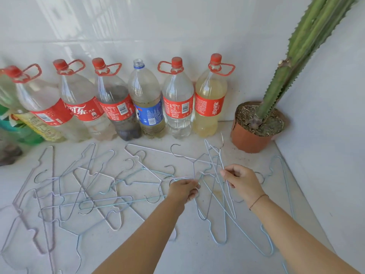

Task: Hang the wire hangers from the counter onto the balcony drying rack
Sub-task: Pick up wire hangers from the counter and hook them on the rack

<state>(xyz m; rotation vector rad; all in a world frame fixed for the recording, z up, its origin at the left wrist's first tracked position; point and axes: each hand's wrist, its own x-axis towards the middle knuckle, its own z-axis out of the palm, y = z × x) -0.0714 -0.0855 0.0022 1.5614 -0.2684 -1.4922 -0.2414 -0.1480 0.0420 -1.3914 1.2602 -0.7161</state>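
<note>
Two bare hands sorting a scatter of thin pastel wire hangers point(83, 194) on a pale speckled stone worktop point(150, 254).

The terracotta pot holding a tall green cactus point(254, 129) stands in the far right corner. Just in front of it and to its left, the right hand point(242, 181) has its fingers point(227, 175) pinched closed on the wires of a tilted bundle of hangers point(215, 186). Further left of the pot, the left hand point(184, 188) has its fingers curled shut round a hanger wire beside that bundle. The other hangers lie flat and overlapping, well left of the pot. A row of large clear plastic soda bottles with red caps point(118, 99) lines the white tiled wall left of the pot.
</note>
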